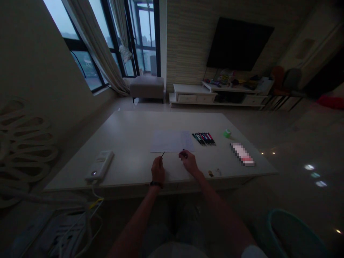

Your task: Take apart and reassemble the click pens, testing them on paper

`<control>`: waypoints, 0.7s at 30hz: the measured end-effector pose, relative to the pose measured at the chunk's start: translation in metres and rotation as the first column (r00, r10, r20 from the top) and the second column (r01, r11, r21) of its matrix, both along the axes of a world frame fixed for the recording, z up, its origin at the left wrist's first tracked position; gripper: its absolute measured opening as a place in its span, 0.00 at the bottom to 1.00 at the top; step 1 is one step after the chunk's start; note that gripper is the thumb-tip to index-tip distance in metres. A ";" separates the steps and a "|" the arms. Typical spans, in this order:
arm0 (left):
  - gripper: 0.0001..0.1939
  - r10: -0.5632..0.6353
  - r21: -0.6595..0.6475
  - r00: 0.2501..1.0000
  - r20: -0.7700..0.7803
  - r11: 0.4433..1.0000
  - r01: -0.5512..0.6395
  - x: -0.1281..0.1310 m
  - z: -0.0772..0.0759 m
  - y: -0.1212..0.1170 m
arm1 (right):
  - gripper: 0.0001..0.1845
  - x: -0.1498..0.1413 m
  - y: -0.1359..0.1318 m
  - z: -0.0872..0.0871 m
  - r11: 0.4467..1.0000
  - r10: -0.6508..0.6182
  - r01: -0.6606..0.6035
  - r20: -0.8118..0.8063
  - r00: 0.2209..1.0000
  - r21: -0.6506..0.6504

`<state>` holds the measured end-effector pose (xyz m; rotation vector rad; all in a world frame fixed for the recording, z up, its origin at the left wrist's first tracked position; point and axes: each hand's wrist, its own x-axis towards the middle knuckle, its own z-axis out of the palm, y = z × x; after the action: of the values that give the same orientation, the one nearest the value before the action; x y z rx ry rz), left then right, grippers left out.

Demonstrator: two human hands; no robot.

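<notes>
My left hand (158, 171), with a dark band at the wrist, is closed around a pen (163, 154); only its thin dark tip sticks up past the fingers. Just right of it, my right hand (189, 162) has its fingers curled in a pinch, with a small dark thing at the fingertips that is too dim to name. Both hands are over the near part of the white table (129, 143). Beyond them lies a sheet of white paper (170, 140). Several pens (204, 138) in various colours lie side by side to the paper's right.
A green and white roll (227, 133) and a phone-like object with a blurred screen (242, 154) are at the right. Two small items, one brownish (210, 173), lie by the near edge. A white power strip (100, 165) with a cable is at the left.
</notes>
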<state>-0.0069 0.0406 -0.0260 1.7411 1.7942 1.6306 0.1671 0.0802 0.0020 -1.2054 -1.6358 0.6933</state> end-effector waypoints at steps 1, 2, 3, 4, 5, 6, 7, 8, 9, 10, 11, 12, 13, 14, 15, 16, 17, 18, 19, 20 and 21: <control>0.11 -0.023 0.006 0.999 -0.041 1.000 0.024 0.001 0.000 0.000 | 0.08 -0.002 -0.004 0.007 1.000 0.030 -0.030 -0.035 0.999 0.008; 0.11 -0.047 0.011 0.995 -0.085 0.999 0.048 0.001 -0.001 0.000 | 0.08 -0.003 -0.009 0.014 0.999 0.051 -0.050 -0.061 0.997 0.020; 0.12 -0.068 0.012 0.989 -0.132 0.997 0.071 0.002 -0.001 -0.001 | 0.09 -0.004 -0.012 0.021 0.997 0.068 -0.065 -0.079 0.995 0.030; 0.12 -0.086 0.009 0.980 -0.179 0.996 0.089 0.003 -0.001 -0.001 | 0.09 -0.004 -0.016 0.027 0.996 0.083 -0.080 -0.089 0.993 0.040; 0.12 -0.102 0.001 0.969 -0.225 0.995 0.105 0.003 -0.001 -0.001 | 0.09 -0.004 -0.019 0.033 0.995 0.095 -0.091 -0.095 0.991 0.049; 0.13 -0.115 -0.012 0.957 -0.266 0.993 0.116 0.004 -0.001 -0.001 | 0.09 -0.004 -0.021 0.037 0.994 0.103 -0.098 -0.098 0.990 0.057; 0.13 -0.127 -0.026 0.945 -0.301 0.992 0.125 0.004 -0.001 -0.002 | 0.09 -0.003 -0.023 0.040 0.993 0.109 -0.103 -0.099 0.989 0.064; 0.13 -0.138 -0.040 0.934 -0.329 0.990 0.132 0.004 0.000 -0.002 | 0.08 -0.003 -0.024 0.042 0.992 0.115 -0.108 -0.097 0.989 0.073; 0.13 -0.146 -0.051 0.926 -0.349 0.989 0.136 0.004 0.000 -0.003 | 0.08 -0.003 -0.026 0.044 0.990 0.118 -0.110 -0.094 0.989 0.084; 0.13 -0.148 -0.057 0.920 -0.362 0.989 0.137 0.004 0.000 -0.003 | 0.08 -0.004 -0.026 0.045 0.989 0.122 -0.113 -0.090 0.989 0.095; 0.13 -0.151 -0.060 0.917 -0.369 0.989 0.139 0.004 0.000 -0.003 | 0.08 -0.004 -0.027 0.046 0.988 0.127 -0.118 -0.084 0.988 0.105; 0.13 -0.153 -0.062 0.916 -0.372 0.988 0.140 0.004 0.001 -0.004 | 0.08 -0.005 -0.028 0.046 0.986 0.133 -0.124 -0.077 0.988 0.112; 0.13 -0.156 -0.063 0.915 -0.373 0.988 0.143 0.004 0.001 -0.004 | 0.08 -0.006 -0.028 0.046 0.985 0.136 -0.127 -0.071 0.988 0.117; 0.13 -0.159 -0.065 0.914 -0.373 0.987 0.146 0.004 0.001 -0.004 | 0.08 -0.007 -0.028 0.046 0.984 0.140 -0.131 -0.066 0.988 0.121; 0.13 -0.161 -0.067 0.913 -0.375 0.987 0.147 0.004 0.002 -0.005 | 0.08 -0.008 -0.028 0.046 0.983 0.142 -0.134 -0.062 0.988 0.122; 0.13 -0.162 -0.069 0.912 -0.377 0.987 0.146 0.004 0.002 -0.005 | 0.08 -0.008 -0.028 0.046 0.983 0.145 -0.138 -0.058 0.988 0.122; 0.13 -0.161 -0.071 0.911 -0.379 0.987 0.145 0.005 0.002 -0.005 | 0.09 -0.009 -0.028 0.046 0.983 0.147 -0.140 -0.054 0.988 0.122; 0.13 -0.162 -0.075 0.911 -0.380 0.987 0.144 0.005 0.003 -0.005 | 0.09 -0.009 -0.028 0.046 0.982 0.149 -0.142 -0.050 0.988 0.122; 0.13 -0.166 -0.080 0.909 -0.381 0.986 0.146 0.005 0.003 -0.005 | 0.09 -0.009 -0.028 0.046 0.982 0.151 -0.145 -0.046 0.987 0.123; 0.13 -0.169 -0.084 0.909 -0.382 0.985 0.148 0.005 0.004 -0.005 | 0.09 -0.009 -0.028 0.046 0.981 0.154 -0.148 -0.041 0.987 0.123; 0.14 -0.174 -0.089 0.907 -0.383 0.984 0.152 0.005 0.004 -0.006 | 0.08 -0.009 -0.028 0.047 0.981 0.155 -0.150 -0.036 0.987 0.122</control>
<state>-0.0018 0.0351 -0.0221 2.2456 1.7611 1.2182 0.1580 0.0522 0.0488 -0.9800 -1.7192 0.7026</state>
